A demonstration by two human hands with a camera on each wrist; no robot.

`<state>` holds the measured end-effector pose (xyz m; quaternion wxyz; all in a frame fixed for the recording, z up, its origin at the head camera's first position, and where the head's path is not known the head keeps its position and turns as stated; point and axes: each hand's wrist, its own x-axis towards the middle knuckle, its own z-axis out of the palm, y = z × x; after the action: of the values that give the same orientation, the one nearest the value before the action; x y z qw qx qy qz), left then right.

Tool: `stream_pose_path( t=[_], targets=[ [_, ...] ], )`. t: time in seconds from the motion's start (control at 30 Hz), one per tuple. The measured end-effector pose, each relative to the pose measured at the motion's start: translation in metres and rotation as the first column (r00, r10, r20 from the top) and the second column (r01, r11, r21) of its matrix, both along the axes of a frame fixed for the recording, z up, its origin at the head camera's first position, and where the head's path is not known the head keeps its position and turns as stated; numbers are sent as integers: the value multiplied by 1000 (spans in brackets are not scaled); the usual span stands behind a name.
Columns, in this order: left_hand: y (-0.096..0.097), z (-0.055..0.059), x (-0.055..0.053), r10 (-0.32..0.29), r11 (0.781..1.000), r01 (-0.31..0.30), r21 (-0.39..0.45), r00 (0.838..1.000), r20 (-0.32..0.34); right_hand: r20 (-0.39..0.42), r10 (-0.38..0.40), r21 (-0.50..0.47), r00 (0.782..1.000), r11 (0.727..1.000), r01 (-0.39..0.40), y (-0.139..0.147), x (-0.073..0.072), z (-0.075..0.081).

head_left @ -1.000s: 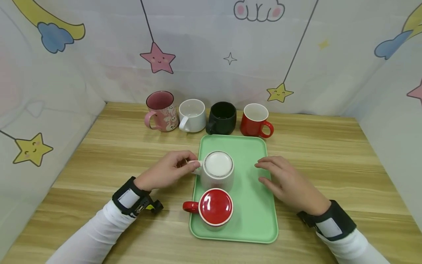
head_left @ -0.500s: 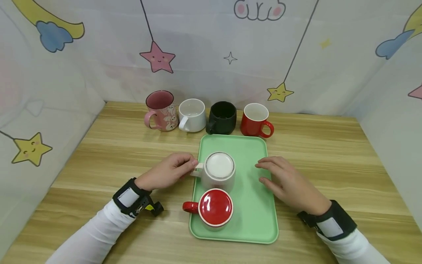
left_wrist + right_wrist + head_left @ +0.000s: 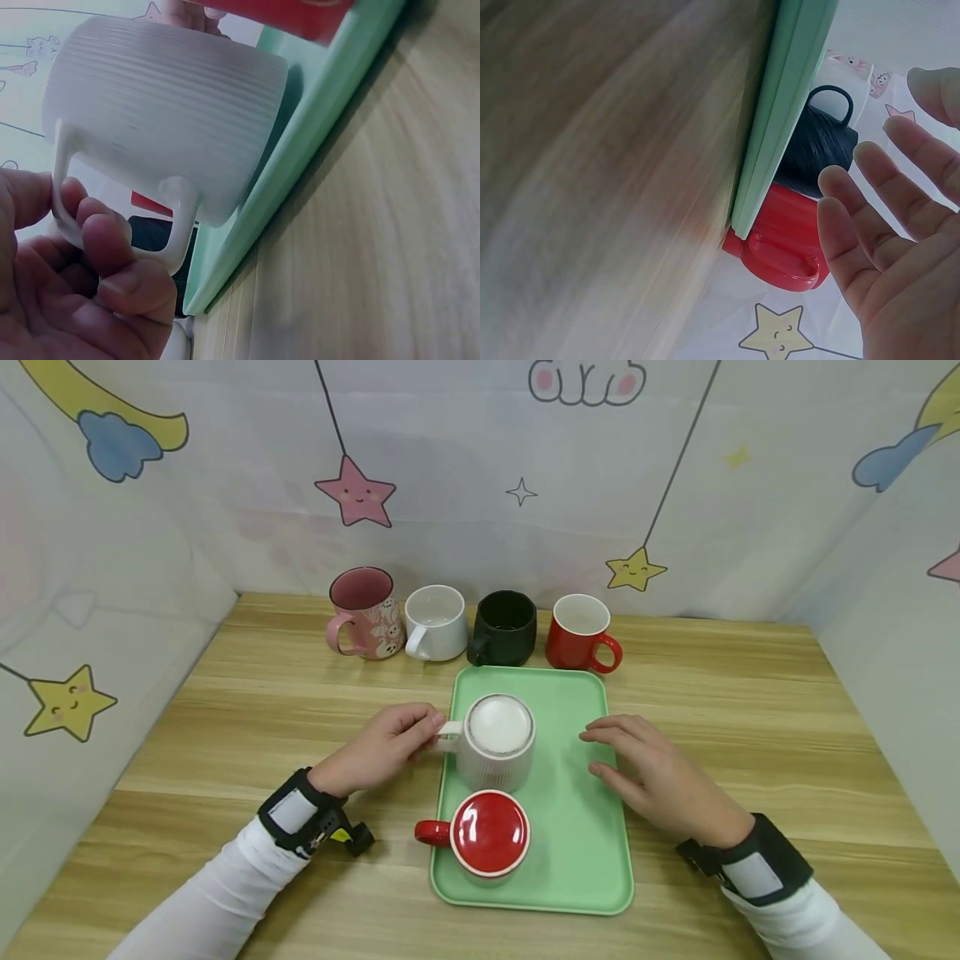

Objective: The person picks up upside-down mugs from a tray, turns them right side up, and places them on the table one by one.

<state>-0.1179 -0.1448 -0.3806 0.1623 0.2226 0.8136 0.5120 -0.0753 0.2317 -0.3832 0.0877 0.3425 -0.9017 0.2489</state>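
On my left wrist sits a black strap with a white patch; any lettering on it is too small to tell. At the back of the wood-grain table, the pink mug stands upright, printed with white cartoon figures. Nearer me, my left hand has a narrow grip, thumb and fingers pinching the handle of the ribbed white mug. Behind, a plain white cup stands beside the pink mug. The ribbed mug is upside down over the left half of the green tray, its pale base facing up; I cannot tell whether its rim touches the tray. Just nearer me, the overturned red mug sits on the tray, handle pointing left, base glossy. Beyond the tray's far edge are a black mug and an upright red mug, its handle to the right. My right hand is held wide, fingers spread and holding nothing, at the tray's right edge.
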Motion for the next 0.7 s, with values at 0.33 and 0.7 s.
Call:
stream_pose_path(
  t=[0.33, 0.7],
  targets=[
    [2, 6, 2, 42, 993, -49, 110, 997, 65, 16, -4, 1, 1000, 1000, 4, -1, 0, 1],
    [6, 10, 3, 63, 978, -81, 193, 993, 97, 27, 10, -26, 1000, 1000, -9, -2, 0, 3]
  ],
)
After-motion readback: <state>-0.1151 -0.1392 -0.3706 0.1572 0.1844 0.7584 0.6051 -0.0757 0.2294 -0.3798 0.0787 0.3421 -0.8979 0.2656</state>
